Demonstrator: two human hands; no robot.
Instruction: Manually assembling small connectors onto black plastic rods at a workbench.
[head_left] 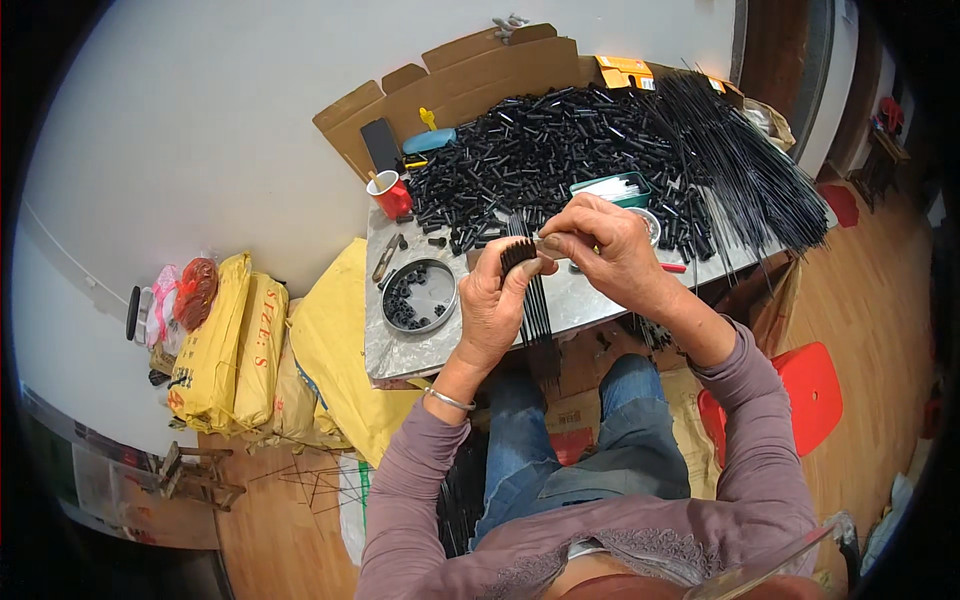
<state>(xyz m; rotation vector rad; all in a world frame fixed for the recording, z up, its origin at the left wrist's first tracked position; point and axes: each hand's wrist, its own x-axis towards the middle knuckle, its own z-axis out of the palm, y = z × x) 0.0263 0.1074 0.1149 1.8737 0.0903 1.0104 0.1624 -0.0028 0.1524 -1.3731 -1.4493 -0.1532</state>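
Over the table's front edge, my left hand [490, 308] is closed around a fanned row of thin black rods [537, 315]. Their lower ends hang down between my knees, and their upper parts show behind my fingers. My right hand [612, 252] is beside it, thumb and fingertips pinched together close to the rods' near ends. Whatever is between those fingertips is too small to make out. A round metal tin [456, 302] with small black pieces in it stands left of my left hand. Beyond both hands spreads a large heap of short black tubes [540, 140].
Long black rods [740, 165] lie piled at the table's right. A green tray [642, 199] with white strips stands behind my right hand. A red cup [396, 203] and phone [380, 145] are at the back left. Yellow sacks [258, 350] and a red stool [815, 395] flank me.
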